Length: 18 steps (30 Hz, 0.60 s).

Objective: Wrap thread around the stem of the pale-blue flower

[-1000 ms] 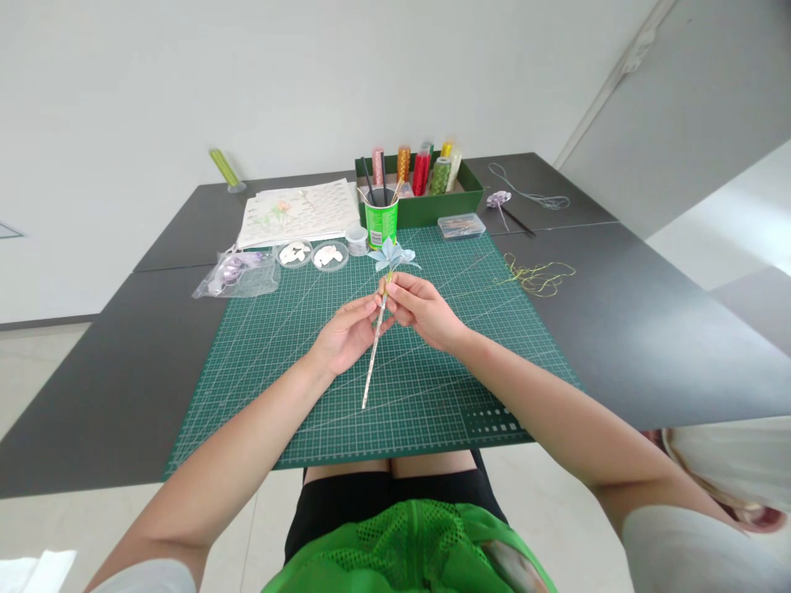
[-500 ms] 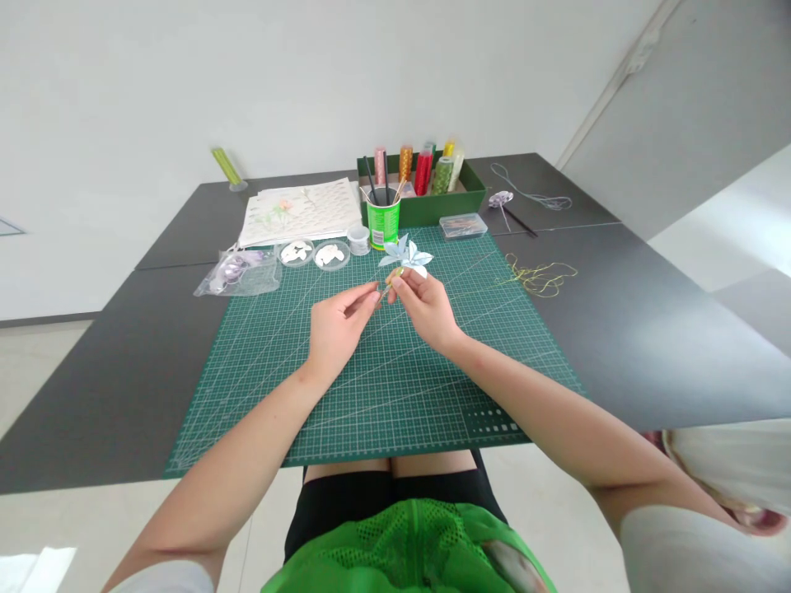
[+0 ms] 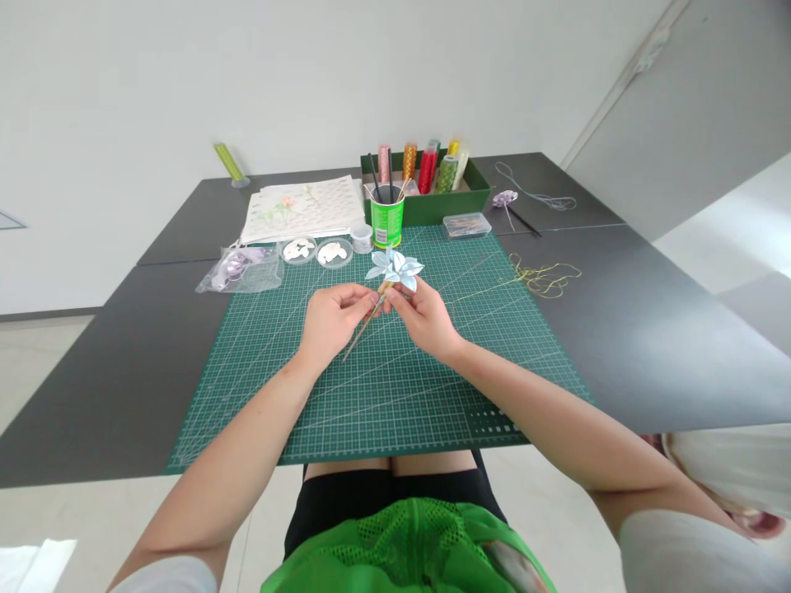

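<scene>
Stem [image 3: 357, 338] of pale-blue flower [image 3: 395, 268] observed above the green cutting mat [image 3: 401, 403], pinched in both hands. Long axis slants from petals, far and right, to free tip, near and left. Right hand [image 3: 428, 319] is nearer the petals, thumb and fingers gripping just beneath; left hand [image 3: 329, 319] pinches slightly lower.

Cutting mat [image 3: 401, 395] lies on bench [image 3: 680, 346]. Above it: flower [image 3: 395, 265]. Behind flower: cup [image 3: 387, 222], then box [image 3: 454, 208] containing spools [image 3: 428, 169]. Sheets [image 3: 321, 210] far left; loose thread [image 3: 547, 281] right.
</scene>
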Motion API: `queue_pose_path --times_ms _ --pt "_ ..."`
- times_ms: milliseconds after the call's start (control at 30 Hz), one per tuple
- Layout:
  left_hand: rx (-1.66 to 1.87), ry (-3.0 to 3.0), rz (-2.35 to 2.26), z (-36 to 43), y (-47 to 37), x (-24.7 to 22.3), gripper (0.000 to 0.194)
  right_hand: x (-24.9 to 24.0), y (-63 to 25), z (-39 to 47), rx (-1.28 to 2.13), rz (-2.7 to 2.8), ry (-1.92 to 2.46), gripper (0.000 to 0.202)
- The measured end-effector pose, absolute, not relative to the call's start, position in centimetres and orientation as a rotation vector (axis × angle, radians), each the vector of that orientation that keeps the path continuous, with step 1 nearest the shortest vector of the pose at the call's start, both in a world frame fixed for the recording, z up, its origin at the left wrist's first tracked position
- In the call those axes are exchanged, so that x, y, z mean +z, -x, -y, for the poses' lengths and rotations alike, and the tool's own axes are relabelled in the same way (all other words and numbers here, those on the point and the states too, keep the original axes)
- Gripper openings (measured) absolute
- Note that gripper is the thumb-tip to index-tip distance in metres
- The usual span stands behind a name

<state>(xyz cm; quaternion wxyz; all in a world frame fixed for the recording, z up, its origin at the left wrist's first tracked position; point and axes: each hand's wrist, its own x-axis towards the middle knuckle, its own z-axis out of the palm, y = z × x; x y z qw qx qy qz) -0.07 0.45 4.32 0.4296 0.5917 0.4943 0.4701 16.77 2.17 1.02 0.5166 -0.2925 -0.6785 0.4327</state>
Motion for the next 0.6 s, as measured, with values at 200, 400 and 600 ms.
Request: queue_pose_path --times_ms 200,400,600 --pt "1.131 -1.519 -1.127 -0.5 0.2 5.0 0.018 1.3 -16.6 -2.1 1.067 1.619 0.631 0.022" --pt "1.172 -1.124 -1.069 -0.5 -0.3 4.0 0.033 1.7 -16.5 -2.5 1.101 1.458 0.685 0.024" --pt "1.09 -1.007 -1.109 -0.7 -0.2 3.4 0.037 1.1 -16.6 -2.9 1.128 1.444 0.737 0.024"
